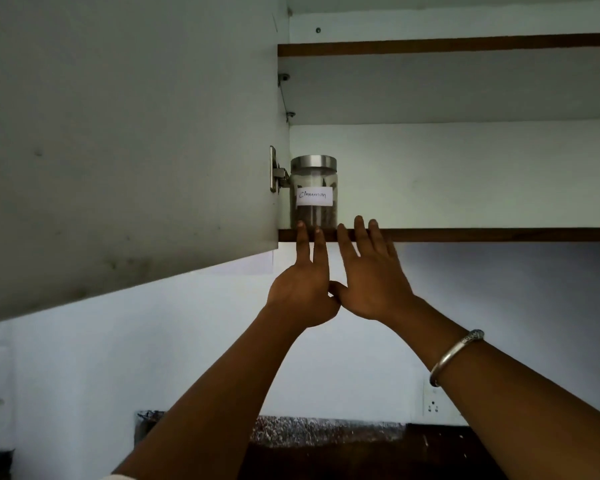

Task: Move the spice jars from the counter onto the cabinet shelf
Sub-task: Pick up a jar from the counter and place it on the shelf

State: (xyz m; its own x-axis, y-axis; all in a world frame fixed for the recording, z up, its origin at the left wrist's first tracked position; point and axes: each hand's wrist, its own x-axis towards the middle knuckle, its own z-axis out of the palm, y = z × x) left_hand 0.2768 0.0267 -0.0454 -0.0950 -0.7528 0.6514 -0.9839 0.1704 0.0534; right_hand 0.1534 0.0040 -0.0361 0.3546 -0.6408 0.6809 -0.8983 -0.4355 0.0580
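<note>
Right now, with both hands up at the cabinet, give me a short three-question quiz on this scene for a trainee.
1. True or false: the spice jar lies on its side on the cabinet shelf.
2. Its label reads: A) Cumin, B) Cinnamon, C) Pepper.
3. Fill in: the metal bangle is on the ___ wrist.

Key: 1 false, it stands upright at the shelf's left end with its lid on; 2 B; 3 right.
</note>
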